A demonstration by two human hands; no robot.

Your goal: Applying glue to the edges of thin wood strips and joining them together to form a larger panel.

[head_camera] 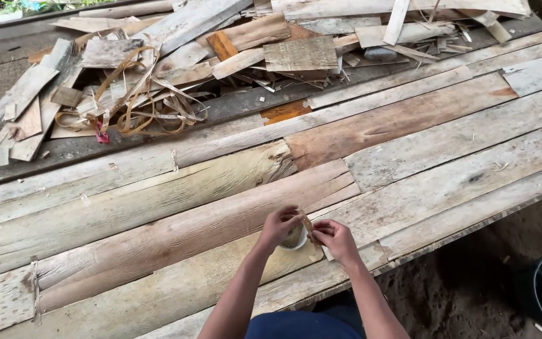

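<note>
Brown tape strip (pixel 308 225) is pinched between the closed fingertips of the left hand (pixel 279 226) and right hand (pixel 335 239), just above a small tape roll (pixel 294 238) resting on pale veneer sheets (pixel 177 220) near the table's front edge.

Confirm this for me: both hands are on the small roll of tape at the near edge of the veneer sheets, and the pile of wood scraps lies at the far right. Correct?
Not quite. The head view shows the pile of wood scraps at the far left, not the far right. The rest holds: the left hand and right hand are both on the small roll of tape at the near edge of the veneer sheets.
</note>
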